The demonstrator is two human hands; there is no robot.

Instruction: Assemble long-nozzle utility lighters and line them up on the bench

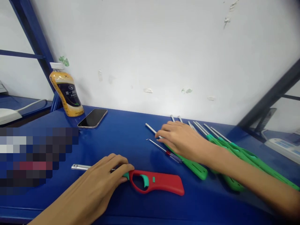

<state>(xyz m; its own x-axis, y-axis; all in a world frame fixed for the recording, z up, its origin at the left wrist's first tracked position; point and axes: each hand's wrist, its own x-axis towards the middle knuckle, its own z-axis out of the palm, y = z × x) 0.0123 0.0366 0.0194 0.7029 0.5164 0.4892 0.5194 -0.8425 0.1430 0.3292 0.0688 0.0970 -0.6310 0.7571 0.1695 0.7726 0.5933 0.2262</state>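
Observation:
A red gas lighter (164, 182) with a teal trigger and a long metal tube lies across the front of the table. My left hand (105, 178) is closed around it where the tube meets the red body, hiding part of the tube. To the right, my right hand (179, 139) curls over a green lighter (195, 167), fingers bent at its metal tube; the palm hides its middle. Just left of that hand lies a small screwdriver (174, 156) with a clear handle and red collar. Several more green lighters (243, 153) lie under and beyond my right forearm.
The blue table (124, 137) meets a white wall (140, 62) at the back. A yellow drink bottle (67, 90) stands at the back left, with a phone (93, 118) lying near it. A pixelated patch covers the left edge. Blue frame bars rise at both sides.

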